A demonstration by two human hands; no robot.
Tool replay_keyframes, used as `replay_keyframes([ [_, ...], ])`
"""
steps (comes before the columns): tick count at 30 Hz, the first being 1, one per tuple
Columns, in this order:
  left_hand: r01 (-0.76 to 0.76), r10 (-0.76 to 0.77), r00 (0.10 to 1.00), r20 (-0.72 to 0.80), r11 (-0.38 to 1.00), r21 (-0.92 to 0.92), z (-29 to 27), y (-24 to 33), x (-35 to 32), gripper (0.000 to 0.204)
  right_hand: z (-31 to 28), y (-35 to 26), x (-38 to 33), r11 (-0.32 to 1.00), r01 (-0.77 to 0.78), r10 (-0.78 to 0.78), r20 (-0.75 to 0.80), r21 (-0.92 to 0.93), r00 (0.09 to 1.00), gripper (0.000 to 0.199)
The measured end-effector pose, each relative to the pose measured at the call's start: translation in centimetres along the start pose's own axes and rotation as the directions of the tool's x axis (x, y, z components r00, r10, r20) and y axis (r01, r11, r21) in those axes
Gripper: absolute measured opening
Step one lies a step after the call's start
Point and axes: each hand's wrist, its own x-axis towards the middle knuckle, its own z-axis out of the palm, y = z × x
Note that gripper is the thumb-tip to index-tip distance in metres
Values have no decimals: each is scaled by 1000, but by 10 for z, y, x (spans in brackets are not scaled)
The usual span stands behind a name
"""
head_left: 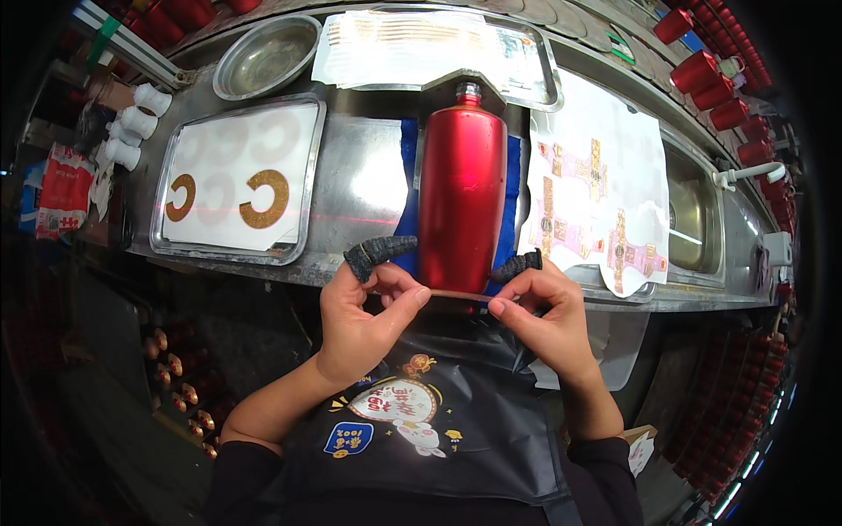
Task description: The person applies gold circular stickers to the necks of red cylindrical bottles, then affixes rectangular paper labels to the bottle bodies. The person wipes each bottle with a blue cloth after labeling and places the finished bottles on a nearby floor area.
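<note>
A glossy red bottle (463,193) lies on a blue cloth (410,167), its silver threaded neck pointing away from me. At its near end my left hand (368,316) and my right hand (545,317) pinch the two ends of a thin brownish strip (458,295), stretched level between thumbs and fingers. Each hand has a dark, wrinkled covering on one finger; these covered fingers reach along either side of the bottle's base. The base itself is turned toward me and mostly out of sight. Whether the strip touches the bottle I cannot tell.
At left, a metal tray (317,131) holds white paper with two gold C-shaped pieces. Behind stand a metal bowl (267,60) and a sheet with gold strips (395,44). A sheet of pink-and-gold decals (561,114) lies at right, beside a sink (702,250) with a white tap (745,175).
</note>
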Motion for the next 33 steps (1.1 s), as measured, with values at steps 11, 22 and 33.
replay_keyframes([
  [11, -16, 21, 998, 61, 996, -83, -1, -26, 11, 26, 10, 7, 1, 996, 8, 0, -101, 85, 995, 13],
  [22, -300, 205, 897, 392, 933, 199, -14, -31, 23, 83, 5, 6, -5, 995, -4, 16, -119, 102, 993, 13],
  [33, -127, 152, 962, 228, 985, -121, 7, -66, 29, 75, -3, 6, -6, 981, -88, 102, -78, 173, 992, 12],
])
